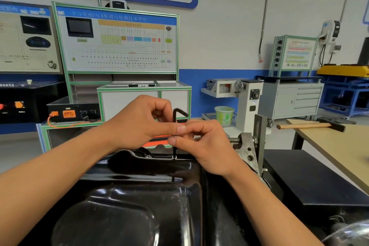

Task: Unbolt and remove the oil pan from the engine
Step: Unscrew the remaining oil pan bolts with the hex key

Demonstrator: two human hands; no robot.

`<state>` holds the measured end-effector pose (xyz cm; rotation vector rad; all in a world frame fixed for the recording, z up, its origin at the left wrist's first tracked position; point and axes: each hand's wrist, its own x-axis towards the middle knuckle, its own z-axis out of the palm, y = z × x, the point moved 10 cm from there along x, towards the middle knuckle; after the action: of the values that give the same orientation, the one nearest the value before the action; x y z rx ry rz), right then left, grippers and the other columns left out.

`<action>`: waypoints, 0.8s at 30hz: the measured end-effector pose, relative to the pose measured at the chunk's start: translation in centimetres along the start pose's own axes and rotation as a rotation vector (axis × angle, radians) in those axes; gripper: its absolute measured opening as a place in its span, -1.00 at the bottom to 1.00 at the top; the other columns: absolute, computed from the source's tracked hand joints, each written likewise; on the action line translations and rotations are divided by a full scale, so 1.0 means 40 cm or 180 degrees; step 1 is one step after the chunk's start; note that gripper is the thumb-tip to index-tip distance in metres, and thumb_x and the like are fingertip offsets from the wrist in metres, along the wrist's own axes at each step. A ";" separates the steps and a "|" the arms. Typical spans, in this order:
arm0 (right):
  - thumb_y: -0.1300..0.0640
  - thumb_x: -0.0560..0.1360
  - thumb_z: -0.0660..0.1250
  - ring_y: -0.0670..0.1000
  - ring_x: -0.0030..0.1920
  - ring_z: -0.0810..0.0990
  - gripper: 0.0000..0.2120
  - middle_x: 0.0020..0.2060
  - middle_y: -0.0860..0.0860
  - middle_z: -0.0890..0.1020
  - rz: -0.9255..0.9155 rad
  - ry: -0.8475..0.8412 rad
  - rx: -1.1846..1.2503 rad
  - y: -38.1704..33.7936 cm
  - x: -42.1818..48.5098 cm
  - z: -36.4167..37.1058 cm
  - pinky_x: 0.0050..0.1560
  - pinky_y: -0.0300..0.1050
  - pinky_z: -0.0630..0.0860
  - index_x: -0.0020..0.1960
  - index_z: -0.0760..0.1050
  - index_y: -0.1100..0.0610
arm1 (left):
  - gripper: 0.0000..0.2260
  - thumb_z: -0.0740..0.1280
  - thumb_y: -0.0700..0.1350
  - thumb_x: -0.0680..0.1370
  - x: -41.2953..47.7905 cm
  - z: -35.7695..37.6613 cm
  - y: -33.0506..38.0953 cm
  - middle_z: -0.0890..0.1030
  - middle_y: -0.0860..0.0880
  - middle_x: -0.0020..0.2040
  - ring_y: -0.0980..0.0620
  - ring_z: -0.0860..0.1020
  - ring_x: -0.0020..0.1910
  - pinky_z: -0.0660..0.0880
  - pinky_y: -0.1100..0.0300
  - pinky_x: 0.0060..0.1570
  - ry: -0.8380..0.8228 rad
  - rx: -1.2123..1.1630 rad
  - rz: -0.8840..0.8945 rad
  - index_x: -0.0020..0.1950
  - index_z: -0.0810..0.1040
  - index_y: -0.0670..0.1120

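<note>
While both hands work at its far rim, the glossy black oil pan [123, 205] fills the near middle of the scene, its stamped underside facing up. Far behind it to the left stands a green-framed training board [119, 46] with a wiring diagram and a small dark screen; its blue header reads, so far as it is legible, "电池PACK装调与检测技术平台", and the first characters are blurred. At the right a pale wooden tabletop [339, 146] carries a hammer [307, 126] with a wooden handle, lying at its far end.

The left hand [139, 124] has its grip closed, thumb and curled fingers pinching the upper shaft of a black hex key [174, 116]. The right hand [207, 148] pinches the same shaft lower down, thumb against fingertips. The key stands upright, its short arm pointing right at the top. Its lower tip sits in a bolt [174, 157] on the pan's far flange.
</note>
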<state>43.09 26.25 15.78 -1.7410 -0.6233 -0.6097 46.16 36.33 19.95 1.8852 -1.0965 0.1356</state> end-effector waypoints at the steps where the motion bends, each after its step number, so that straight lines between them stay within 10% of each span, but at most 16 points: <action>1: 0.28 0.43 0.52 0.30 -0.34 0.30 -0.85 -0.41 0.30 0.41 0.0003 -0.0018 -0.0049 0.002 0.000 0.002 -0.30 0.15 0.30 -0.18 0.68 0.04 | -0.72 0.52 0.03 0.29 0.000 0.000 0.001 0.59 -0.32 -0.25 -0.08 0.50 -0.24 0.44 0.02 -0.11 -0.0028 0.0023 0.0021 -0.31 0.56 -0.16; 9: 0.27 0.61 0.32 0.09 -0.13 0.57 -0.84 -0.09 0.30 0.67 0.0202 -0.0340 -0.0173 0.026 -0.009 0.015 0.06 -0.04 0.50 0.07 0.68 0.17 | -0.75 0.44 -0.03 0.40 -0.007 -0.001 -0.011 0.73 -0.04 -0.05 0.09 0.66 0.02 0.53 0.26 0.12 -0.0325 -0.0082 -0.0042 0.02 0.72 -0.09; 18: 0.28 0.44 0.52 0.35 -0.37 0.28 -0.83 -0.40 0.39 0.42 0.0050 -0.0041 -0.0089 0.004 0.001 -0.002 -0.32 0.22 0.30 -0.20 0.66 0.02 | -0.74 0.52 -0.04 0.31 0.002 -0.004 -0.001 0.67 -0.25 -0.12 -0.26 0.59 -0.01 0.51 -0.07 0.15 -0.0019 -0.0080 0.0027 -0.22 0.60 -0.23; 24: 0.26 0.56 0.40 0.07 -0.27 0.45 -0.89 -0.24 0.33 0.62 0.0210 -0.0267 -0.0260 0.030 -0.007 0.008 -0.18 0.00 0.44 -0.01 0.69 0.27 | -0.76 0.43 0.02 0.42 -0.006 0.014 -0.010 0.72 0.03 -0.01 0.11 0.65 0.07 0.51 0.22 0.19 -0.0438 0.0006 -0.0078 0.04 0.71 0.00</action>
<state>43.71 26.27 14.68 -1.8639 -0.6038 -0.5246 46.13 36.14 19.24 1.9321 -1.1650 -0.0072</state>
